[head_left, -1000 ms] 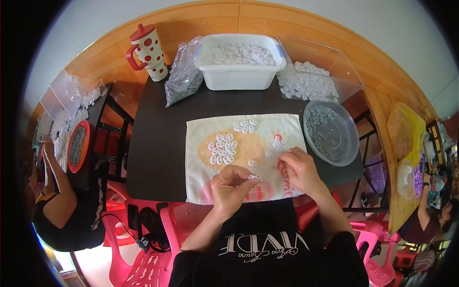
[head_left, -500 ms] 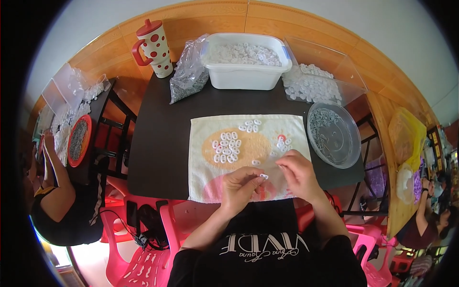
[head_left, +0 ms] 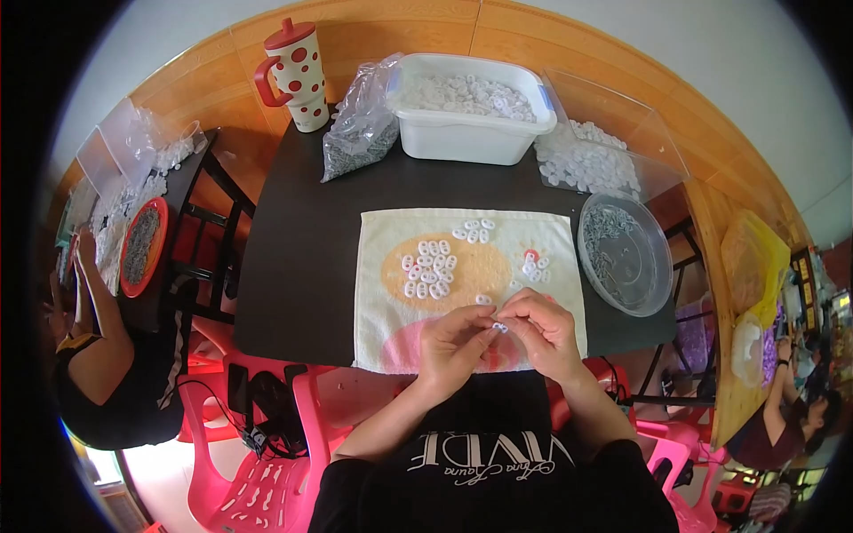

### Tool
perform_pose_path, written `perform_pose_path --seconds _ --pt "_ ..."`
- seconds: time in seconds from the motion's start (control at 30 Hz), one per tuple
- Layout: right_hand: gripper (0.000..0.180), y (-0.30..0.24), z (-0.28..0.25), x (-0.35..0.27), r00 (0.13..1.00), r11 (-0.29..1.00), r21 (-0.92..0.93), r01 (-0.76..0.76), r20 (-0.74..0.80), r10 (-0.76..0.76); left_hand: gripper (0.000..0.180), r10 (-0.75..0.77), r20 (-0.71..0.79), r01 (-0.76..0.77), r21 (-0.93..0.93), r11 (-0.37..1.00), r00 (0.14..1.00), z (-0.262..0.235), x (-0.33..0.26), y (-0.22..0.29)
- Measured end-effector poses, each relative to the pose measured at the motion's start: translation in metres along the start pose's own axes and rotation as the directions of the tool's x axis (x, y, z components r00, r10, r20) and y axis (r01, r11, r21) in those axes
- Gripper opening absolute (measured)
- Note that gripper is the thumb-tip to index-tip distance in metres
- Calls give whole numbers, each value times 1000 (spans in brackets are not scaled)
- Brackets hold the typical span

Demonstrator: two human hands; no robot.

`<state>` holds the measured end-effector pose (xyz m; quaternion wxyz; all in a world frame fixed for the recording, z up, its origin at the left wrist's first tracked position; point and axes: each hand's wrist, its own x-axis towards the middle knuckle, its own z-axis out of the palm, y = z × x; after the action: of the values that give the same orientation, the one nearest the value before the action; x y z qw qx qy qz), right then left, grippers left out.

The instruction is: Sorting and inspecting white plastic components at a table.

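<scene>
The left hand (head_left: 453,351) is pinching a small white piece (head_left: 501,328) in its fingers above the towel's (head_left: 375,333) near part, the right hand's (head_left: 546,336) fingers are bending beside it, their hold indiscernible, and keeping the left pinch steady is seeming advisable.

1. Wall: pale upper surface (head_left: 191,44); orange panelling (head_left: 391,31) below, with vertical seams, along the far side.
2. Main table (head_left: 293,266): dark top, centred, at the far panelling.
3. Second dark table (head_left: 191,182): left side.
4. Wooden table (head_left: 730,391): light-toned, right side.
5. Seating: pink plastic chair (head_left: 233,493) with slotted seat, near left; another pink chair (head_left: 666,435), near right.
6. Floor (head_left: 164,471): pale, visible near left.
7. Lighting: bright patch (head_left: 98,462) at near left edge.
</scene>
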<state>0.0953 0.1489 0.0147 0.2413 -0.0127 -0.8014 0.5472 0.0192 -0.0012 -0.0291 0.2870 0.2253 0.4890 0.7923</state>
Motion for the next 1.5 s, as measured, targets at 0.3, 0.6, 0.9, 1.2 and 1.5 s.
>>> perform_pose_path --seconds 0.3,0.6,0.9,1.2,1.5 --pt "7 -10 2 6 995 983 -158 93 57 -85 32 36 -21 -36 -21 999 999 -1 0 -2" --pt "11 -12 5 3 996 978 -188 88 -10 -91 31 7 -24 -9 -92 996 1000 0 -1 4" --pt "19 -9 6 9 946 894 -316 318 44 -321 30 7 -18 -9 -104 995 1000 1 -4 4" --pt "24 -6 -4 13 973 955 -206 214 127 -190 31 70 -23 -72 -56 996 997 -1 -3 -2" --pt "28 -12 -8 22 928 886 -293 360 210 -308 28 5 -13 -7 -119 993 1000 1 -3 3"
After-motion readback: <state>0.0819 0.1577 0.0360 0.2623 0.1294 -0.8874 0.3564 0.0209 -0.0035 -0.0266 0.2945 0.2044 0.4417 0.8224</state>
